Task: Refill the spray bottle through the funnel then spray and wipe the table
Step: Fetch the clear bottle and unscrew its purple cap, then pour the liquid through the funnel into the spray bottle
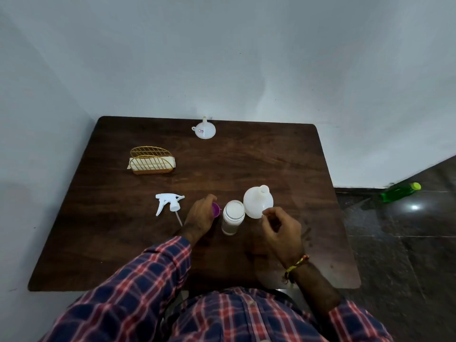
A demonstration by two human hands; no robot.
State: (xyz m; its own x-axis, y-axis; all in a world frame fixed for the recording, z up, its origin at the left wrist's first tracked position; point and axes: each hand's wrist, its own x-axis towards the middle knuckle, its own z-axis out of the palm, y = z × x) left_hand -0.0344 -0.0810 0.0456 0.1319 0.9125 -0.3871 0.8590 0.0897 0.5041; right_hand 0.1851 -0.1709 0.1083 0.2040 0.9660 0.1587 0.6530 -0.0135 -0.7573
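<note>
Purple cap (216, 210) sits pinched in the left hand (200, 215) beside the open bottle (232, 216); right hand (281, 230) hovers loosely curled, empty. Funnel (204, 128) waits across the table (259, 159) (far edge). Reaching over could tip that uncapped bottle.

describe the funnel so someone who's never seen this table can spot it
Start at the dark wooden table and go to its far edge, by the wall. The funnel stands alone there, mouth down and spout up. It is small and white with a side tab and a sticker, well apart from the wire holder and the bottles near the person.
</note>
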